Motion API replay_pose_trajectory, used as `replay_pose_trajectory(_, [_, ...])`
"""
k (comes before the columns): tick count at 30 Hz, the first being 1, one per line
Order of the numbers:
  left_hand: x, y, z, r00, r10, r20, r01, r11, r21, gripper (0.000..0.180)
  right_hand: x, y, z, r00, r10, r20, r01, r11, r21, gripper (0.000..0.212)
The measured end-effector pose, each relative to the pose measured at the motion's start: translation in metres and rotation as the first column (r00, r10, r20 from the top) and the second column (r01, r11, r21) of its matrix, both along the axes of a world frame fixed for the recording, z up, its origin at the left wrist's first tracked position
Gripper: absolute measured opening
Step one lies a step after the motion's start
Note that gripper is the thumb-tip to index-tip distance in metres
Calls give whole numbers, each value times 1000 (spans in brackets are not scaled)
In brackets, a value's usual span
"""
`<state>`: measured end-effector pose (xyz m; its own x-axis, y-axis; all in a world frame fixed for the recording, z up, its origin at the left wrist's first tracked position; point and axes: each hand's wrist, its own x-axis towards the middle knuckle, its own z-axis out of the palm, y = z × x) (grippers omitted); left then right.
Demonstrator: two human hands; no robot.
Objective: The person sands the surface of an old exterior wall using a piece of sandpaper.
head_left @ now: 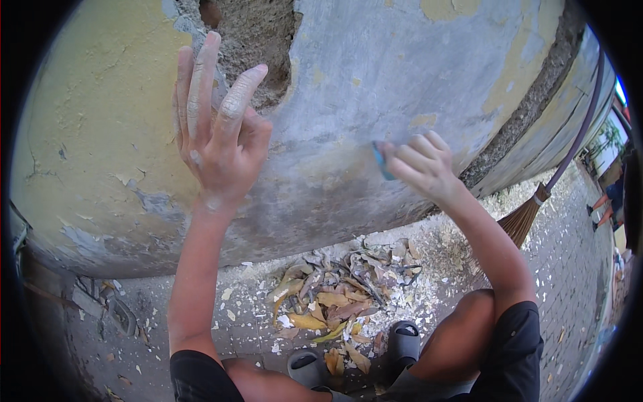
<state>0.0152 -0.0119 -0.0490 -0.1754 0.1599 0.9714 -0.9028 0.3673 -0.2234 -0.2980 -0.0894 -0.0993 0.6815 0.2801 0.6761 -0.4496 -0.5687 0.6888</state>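
Note:
My left hand is raised in front of the wall, near the edge of a rough hole. Its dusty fingers are stretched up and spread, and nothing shows in them. My right hand, slightly blurred, is closed around a small flat blue piece, perhaps a scraper; the fingers hide most of it. That piece is at or against the grey, stripped part of the wall. Yellow paint covers the wall's left side, with flaking patches low down.
Dry leaves and white paint chips lie on the ground below the wall. A twig broom leans at the right, beside a vertical groove. My grey slippers are near the leaves. Another person is at the far right.

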Motion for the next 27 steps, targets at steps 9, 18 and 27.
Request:
replay_pose_trajectory(9, [1, 1, 0, 1000, 16, 14, -16, 999, -34, 60, 26, 13, 11, 991, 104, 87, -117, 980, 162, 25])
replay_pose_trajectory(18, [1, 6, 2, 999, 23, 28, -24, 1000, 8, 51, 140, 46, 10, 925, 380, 11, -374, 906, 197, 18])
replay_pose_trajectory(27, [-1, 1, -3, 1000, -12, 15, 12, 1000, 0, 48, -24, 14, 7, 995, -63, -74, 71, 993, 98, 24])
